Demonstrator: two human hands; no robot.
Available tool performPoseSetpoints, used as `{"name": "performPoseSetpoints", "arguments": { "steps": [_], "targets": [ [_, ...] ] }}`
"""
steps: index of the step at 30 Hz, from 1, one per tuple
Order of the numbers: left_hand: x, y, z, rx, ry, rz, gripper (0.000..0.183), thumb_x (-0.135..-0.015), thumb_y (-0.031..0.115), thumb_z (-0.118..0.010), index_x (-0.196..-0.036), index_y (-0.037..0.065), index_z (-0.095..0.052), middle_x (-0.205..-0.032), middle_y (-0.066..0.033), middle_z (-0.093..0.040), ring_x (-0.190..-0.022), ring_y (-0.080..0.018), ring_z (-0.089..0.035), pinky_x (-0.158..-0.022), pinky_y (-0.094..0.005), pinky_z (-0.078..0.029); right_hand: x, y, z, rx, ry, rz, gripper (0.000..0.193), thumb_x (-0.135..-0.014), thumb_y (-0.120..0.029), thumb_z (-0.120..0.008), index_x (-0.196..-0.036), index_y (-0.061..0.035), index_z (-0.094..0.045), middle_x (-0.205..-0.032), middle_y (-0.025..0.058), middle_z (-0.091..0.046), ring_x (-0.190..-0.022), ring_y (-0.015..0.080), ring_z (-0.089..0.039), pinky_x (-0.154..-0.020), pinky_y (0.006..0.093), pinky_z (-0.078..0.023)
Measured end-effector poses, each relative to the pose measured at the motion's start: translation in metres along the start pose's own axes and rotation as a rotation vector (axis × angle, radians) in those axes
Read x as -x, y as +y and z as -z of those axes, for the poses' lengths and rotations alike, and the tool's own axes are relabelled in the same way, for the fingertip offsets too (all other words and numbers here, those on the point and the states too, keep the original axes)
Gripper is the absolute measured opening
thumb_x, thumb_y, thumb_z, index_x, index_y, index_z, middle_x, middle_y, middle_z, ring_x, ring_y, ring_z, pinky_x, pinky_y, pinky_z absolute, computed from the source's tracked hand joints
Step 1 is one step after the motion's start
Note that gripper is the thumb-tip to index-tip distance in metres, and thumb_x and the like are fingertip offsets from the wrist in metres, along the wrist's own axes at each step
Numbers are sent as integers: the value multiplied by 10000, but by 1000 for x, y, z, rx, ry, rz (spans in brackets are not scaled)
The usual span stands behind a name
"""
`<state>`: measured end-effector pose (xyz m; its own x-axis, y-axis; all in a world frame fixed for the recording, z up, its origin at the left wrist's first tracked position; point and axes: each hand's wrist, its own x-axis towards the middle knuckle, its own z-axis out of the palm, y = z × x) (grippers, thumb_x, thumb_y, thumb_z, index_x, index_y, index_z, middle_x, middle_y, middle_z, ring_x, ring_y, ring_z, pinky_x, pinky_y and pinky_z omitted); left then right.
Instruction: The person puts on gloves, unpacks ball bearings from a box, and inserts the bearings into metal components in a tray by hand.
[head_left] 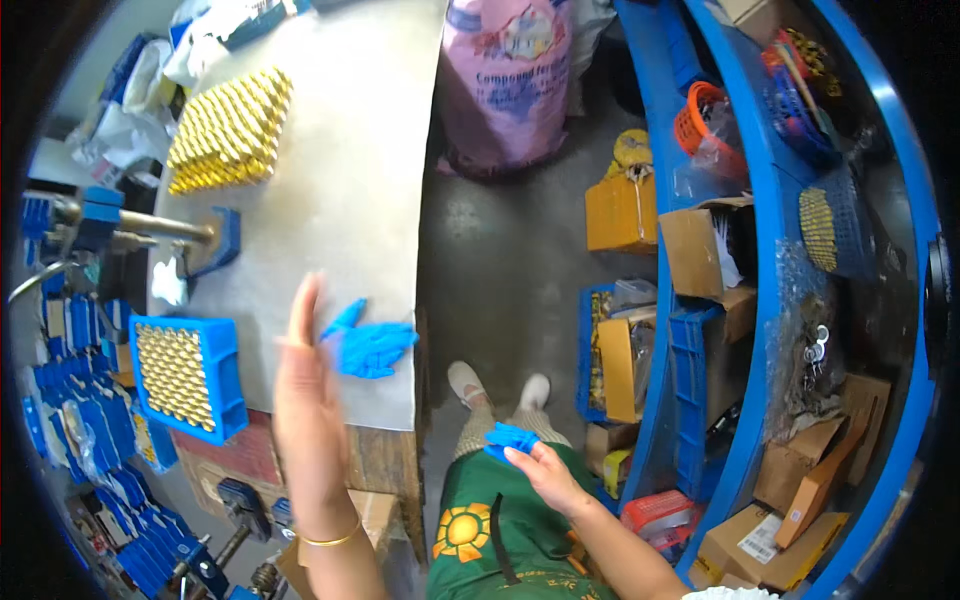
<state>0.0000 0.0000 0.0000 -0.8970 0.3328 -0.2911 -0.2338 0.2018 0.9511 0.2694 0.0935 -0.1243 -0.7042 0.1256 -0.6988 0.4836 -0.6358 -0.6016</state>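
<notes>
My left hand point(308, 395) is raised beside the table's near edge, its fingers stretched out and somewhat smeared by motion. It appears to hold nothing. On the metal tabletop point(350, 210), just right of its fingers, lies a crumpled blue glove point(372, 345). Lower, in front of my green apron point(475, 500), my right hand point(545, 478) pinches a second blue glove point(510, 438) between thumb and fingers. Both hands are bare, and a thin gold-coloured bangle circles my left wrist.
Stacked gold-coloured metal parts point(230, 130) stand on the table's far left. Similar pieces fill a blue crate point(190, 375) nearer me, below a blue machine arm point(165, 225). A pink sack point(507, 80) is ahead. Blue shelving point(755, 200) with cartons and baskets lines the right.
</notes>
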Motion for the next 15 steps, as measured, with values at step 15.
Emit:
{"name": "performPoseSetpoints", "arguments": {
  "steps": [15],
  "targets": [
    [-106, -215, -116, 1173, -603, 514, 783, -935, 619, -188, -1445, 26, -233, -1481, -203, -258, -1372, -289, -273, -1104, -446, -238, -99, 127, 118, -143, 172, -432, 324, -957, -165, -492, -1227, 11, -528, -1134, 88, -605, -1050, 193, -571, -958, 328, -415]
  ]
}}
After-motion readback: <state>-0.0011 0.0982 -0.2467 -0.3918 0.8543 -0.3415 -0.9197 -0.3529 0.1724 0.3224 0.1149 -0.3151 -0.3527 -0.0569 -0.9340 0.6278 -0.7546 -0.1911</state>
